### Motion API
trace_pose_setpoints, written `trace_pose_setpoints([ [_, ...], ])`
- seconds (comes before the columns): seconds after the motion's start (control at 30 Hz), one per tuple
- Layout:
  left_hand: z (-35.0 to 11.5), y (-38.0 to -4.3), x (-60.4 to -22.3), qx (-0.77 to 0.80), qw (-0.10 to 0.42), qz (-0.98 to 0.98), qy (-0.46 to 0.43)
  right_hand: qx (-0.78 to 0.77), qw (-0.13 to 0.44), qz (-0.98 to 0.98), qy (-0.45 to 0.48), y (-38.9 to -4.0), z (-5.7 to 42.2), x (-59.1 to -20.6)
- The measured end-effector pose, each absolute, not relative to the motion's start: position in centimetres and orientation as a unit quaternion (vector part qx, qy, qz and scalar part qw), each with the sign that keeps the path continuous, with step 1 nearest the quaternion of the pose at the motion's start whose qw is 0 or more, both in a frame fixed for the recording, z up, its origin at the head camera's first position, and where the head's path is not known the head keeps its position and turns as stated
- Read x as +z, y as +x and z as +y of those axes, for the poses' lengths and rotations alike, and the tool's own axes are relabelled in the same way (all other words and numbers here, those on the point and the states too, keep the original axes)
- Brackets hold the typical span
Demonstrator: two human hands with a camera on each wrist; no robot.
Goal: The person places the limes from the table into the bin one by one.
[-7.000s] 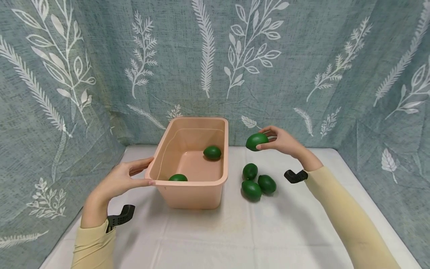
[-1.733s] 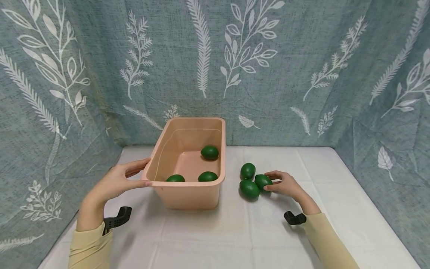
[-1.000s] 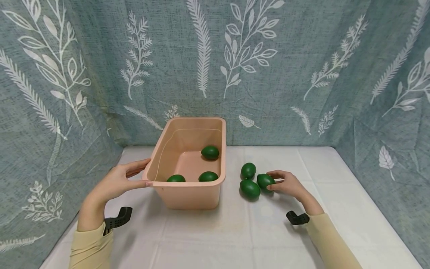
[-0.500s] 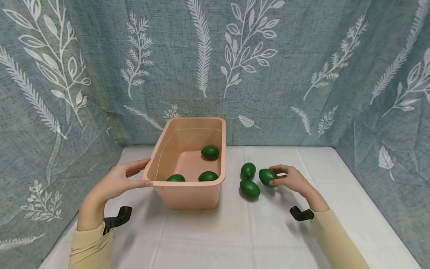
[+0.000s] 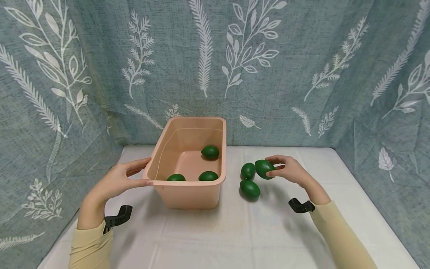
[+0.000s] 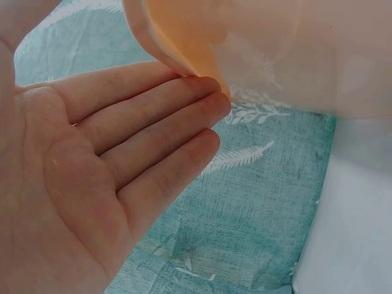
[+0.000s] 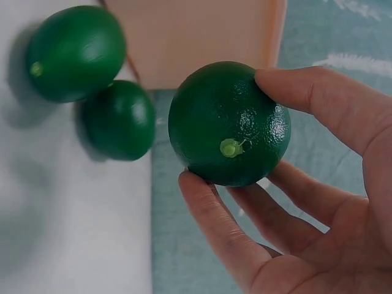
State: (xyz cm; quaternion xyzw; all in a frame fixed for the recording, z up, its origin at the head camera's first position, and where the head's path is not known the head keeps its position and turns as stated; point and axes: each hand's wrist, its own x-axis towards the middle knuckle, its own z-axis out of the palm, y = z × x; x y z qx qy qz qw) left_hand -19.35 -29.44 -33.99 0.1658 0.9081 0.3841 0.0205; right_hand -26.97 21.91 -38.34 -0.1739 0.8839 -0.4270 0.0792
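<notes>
My right hand (image 5: 291, 172) pinches a dark green lime (image 5: 264, 169) between thumb and fingertips, raised off the cloth. The right wrist view shows this lime (image 7: 229, 125) stem end toward the camera. Two more limes lie beside it: a rear lime (image 5: 248, 171) and a front lime (image 5: 250, 189). A peach plastic bin (image 5: 193, 195) stands to their left with three limes inside, among them a far lime (image 5: 210, 152); the nearer two are partly hidden by its front rim. My left hand (image 5: 117, 182) touches the bin's near left corner, its fingers (image 6: 162, 113) straight against the rim.
A white cloth (image 5: 208, 239) covers the table. Behind and at both sides hangs a teal curtain (image 5: 178, 56) with white leaf prints, close to the bin's far end. Each wrist carries a black camera mount, such as the right mount (image 5: 301, 206).
A third lime has entered the bin since the earliest frame. More recently, my right hand has lifted another lime from the group and moved it up and back. The left hand stays at the bin corner.
</notes>
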Motion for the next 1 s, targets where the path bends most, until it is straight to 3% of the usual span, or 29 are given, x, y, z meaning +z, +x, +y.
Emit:
trace_pose_setpoints([
  [0.3, -29.2, -19.2, -33.9, 0.387, 0.018, 0.905, 0.175, -0.428, 0.106, 0.88, -0.177, -27.4, 20.4, -35.4],
  [1.0, -29.5, -19.5, -34.0, 0.393, 0.025, 0.902, 0.176, -0.393, 0.093, 0.884, -0.234, -29.4, 16.0, -28.9],
])
